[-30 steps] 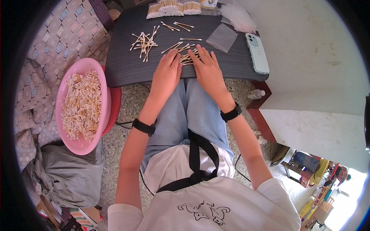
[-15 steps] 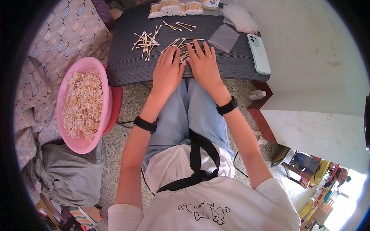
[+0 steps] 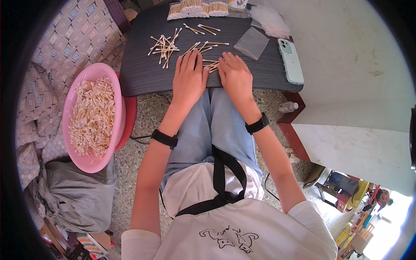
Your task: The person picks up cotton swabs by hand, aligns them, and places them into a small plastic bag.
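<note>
My left hand [image 3: 188, 78] and my right hand [image 3: 235, 76] lie flat, palms down, side by side on a dark low table [image 3: 143, 76]. A small bunch of cotton swabs [image 3: 211, 66] shows between the two hands, partly under their fingers. More loose cotton swabs [image 3: 165, 45] are scattered on the table beyond my left hand. Neither hand grips anything. Each wrist wears a black band.
A pink basin [image 3: 93, 117] heaped with cotton swabs stands to my left on a red stool. Bundled swabs [image 3: 197, 8] lie at the table's far edge, beside clear plastic bags [image 3: 252, 42] and a pale green phone [image 3: 290, 60]. A grey cloth bag [image 3: 73, 195] rests on the floor.
Both hands have slid slightly back toward me over the table, and the swabs between them have been drawn into a tighter bunch.
</note>
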`<action>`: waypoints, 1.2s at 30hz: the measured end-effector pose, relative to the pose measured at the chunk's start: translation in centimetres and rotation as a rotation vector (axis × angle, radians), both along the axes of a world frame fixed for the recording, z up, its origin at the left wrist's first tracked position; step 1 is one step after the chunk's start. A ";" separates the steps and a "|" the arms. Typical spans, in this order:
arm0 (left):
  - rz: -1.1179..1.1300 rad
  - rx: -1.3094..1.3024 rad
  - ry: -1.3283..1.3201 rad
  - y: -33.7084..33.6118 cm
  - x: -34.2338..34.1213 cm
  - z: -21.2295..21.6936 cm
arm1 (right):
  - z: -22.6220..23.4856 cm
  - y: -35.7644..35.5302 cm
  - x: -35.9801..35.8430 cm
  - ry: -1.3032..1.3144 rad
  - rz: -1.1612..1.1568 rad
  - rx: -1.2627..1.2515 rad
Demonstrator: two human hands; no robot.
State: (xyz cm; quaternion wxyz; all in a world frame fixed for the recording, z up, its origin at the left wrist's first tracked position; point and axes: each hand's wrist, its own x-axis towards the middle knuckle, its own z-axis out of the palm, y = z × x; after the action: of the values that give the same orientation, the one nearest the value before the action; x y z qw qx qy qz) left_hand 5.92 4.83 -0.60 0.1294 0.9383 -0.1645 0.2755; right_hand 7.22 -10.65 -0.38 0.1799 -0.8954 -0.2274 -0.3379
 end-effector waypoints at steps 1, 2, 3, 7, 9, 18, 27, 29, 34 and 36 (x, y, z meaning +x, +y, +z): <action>-0.001 0.002 -0.004 0.0 0.0 0.0 | 0.0 0.0 -0.2 0.025 -0.003 0.017; -0.001 0.004 -0.008 0.0 0.0 0.0 | 0.0 0.0 -0.4 0.049 -0.007 0.033; -0.001 0.004 -0.009 0.0 0.0 0.0 | 0.0 0.0 -0.5 0.049 -0.006 0.033; -0.069 -0.115 0.020 0.5 0.2 0.0 | 0.5 -0.6 -0.7 0.159 0.042 0.071; -0.112 -0.200 0.018 0.7 0.4 0.1 | 0.7 -1.0 -0.6 0.164 0.071 0.037; 0.012 -0.100 0.039 0.5 3.1 -0.9 | -0.7 0.4 1.9 0.116 0.139 -0.107; -0.191 -0.279 0.149 1.0 3.4 0.0 | -1.3 1.8 4.0 0.025 0.014 -0.214; -0.200 -0.302 0.159 1.4 3.5 -0.2 | -1.0 1.7 3.5 0.127 0.188 -0.025; -0.196 -0.259 0.142 0.8 2.9 0.0 | 0.0 0.2 1.9 0.159 0.198 0.027; -0.211 -0.116 0.051 0.4 2.5 0.1 | 0.3 0.0 1.7 0.095 0.163 -0.052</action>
State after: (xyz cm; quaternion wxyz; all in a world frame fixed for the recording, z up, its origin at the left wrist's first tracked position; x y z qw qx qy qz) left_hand 8.39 5.24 -0.55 0.2157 0.9135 -0.2426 0.2452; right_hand 8.87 -10.65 -0.09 0.1939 -0.8934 -0.2992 -0.2734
